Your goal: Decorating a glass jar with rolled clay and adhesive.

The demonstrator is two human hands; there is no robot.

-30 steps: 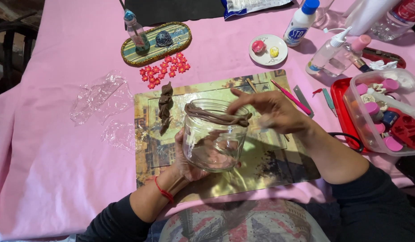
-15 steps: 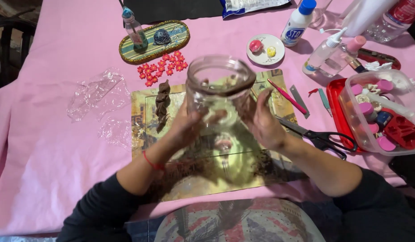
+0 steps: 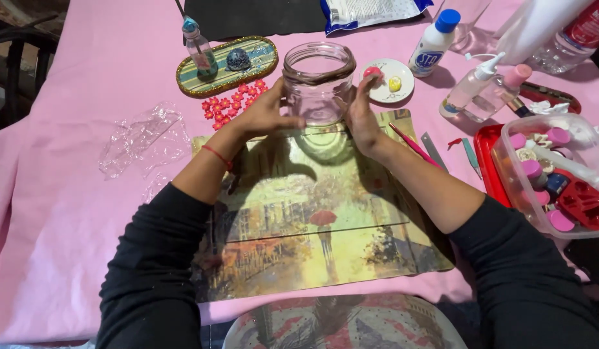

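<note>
Since the earlier frame the glass jar [image 3: 319, 83] has travelled away from the person: it was lifted close to the camera between both hands, and now it stands upright at the far edge of the picture mat [image 3: 312, 207], on the table covered with a pink cloth [image 3: 73, 213]. Left hand [image 3: 264, 116] presses the jar's left side with its fingers [image 3: 288, 121] curled round the glass; right hand [image 3: 361, 116] cups the right side, fingers [image 3: 361, 87] spread upward along the wall. Both hands hold the jar between them, so neither is free.

As to how far along the work is, a brown strip runs round the jar's neck, apparently already wound on, while the body of the glass looks bare and clear. I judge the decorating only begun: the small pink flowers [image 3: 231, 103] lie loose on the cloth just left of the jar, untouched, and the white glue bottle with a blue cap [image 3: 434, 44] stands capped at the far right.

Around them: an oval striped tray [image 3: 260, 55] at far left carries a small bottle [image 3: 197, 48]; a small white dish [image 3: 403, 94] sits just right of the jar; crumpled clear wrap [image 3: 141, 136] lies well to the left. At the right, a clear plastic box [image 3: 506, 155] holds little pink-capped pots and sits on a red tray [image 3: 485, 155].
</note>
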